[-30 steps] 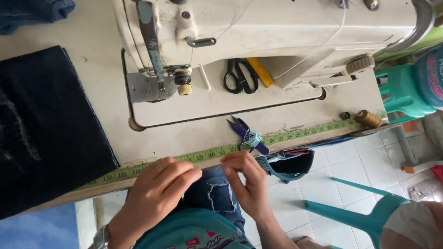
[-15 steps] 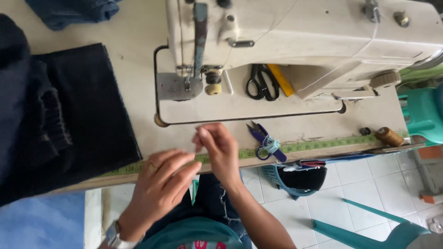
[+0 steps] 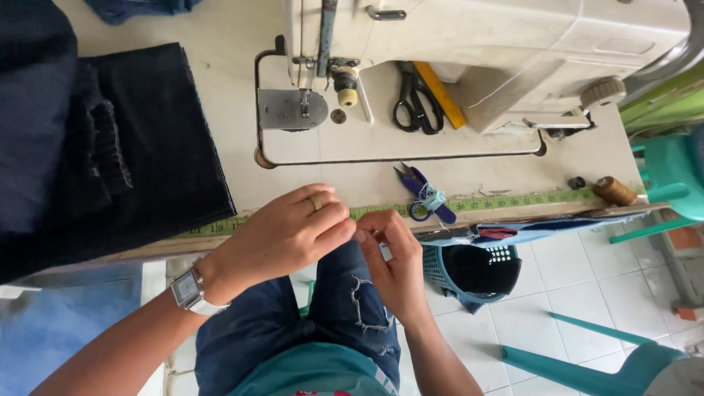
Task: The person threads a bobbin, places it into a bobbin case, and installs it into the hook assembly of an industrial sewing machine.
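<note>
Left hand (image 3: 282, 235) and right hand (image 3: 392, 257) met fingertip to fingertip at the counter (image 3: 220, 110) edge, over the measuring tape (image 3: 513, 200), fingers pinched narrow; anything held was too small to tell.

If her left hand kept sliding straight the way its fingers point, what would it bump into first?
Most likely the right hand: the left hand points right, and their fingertips already nearly meet at the table edge. Depth is hard to judge.

No packages, signs or screens showed anywhere in view. The only marked item was a yellow-green measuring tape (image 3: 506, 201), a long narrow strip lying flat along the front edge of the sewing table (image 3: 220, 29).
</note>
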